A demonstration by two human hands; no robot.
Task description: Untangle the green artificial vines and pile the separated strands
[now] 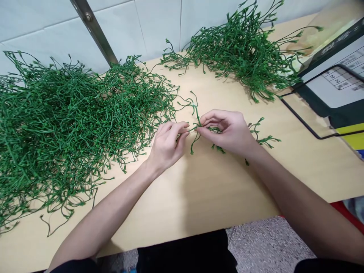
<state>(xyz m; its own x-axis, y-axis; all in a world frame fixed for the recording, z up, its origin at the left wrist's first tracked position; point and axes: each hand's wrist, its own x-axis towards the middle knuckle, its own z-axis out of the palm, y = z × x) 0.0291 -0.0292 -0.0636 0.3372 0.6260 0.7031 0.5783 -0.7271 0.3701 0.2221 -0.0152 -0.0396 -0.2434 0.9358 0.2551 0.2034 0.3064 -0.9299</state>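
Over the middle of the table, my left hand (170, 143) pinches one thin branch of a green artificial stem (198, 112) between thumb and fingertips. Facing it, my right hand (227, 131) is closed on the same stem close to where its branches meet. Branches of the stem spread upward and downward between the hands. Under and beyond my right hand, more green stems (267, 140) lie partly hidden on the tabletop. A large tangled pile of green stems (85, 121) is just left of my left hand.
A second heap of green stems (241, 49) sits at the back right. Beside it are a dark box with a white label (338, 81) and a thin black wire frame (308, 131). A tiled wall (159, 22) with a metal strip (95, 32) borders the wooden table (159, 212) at the back.
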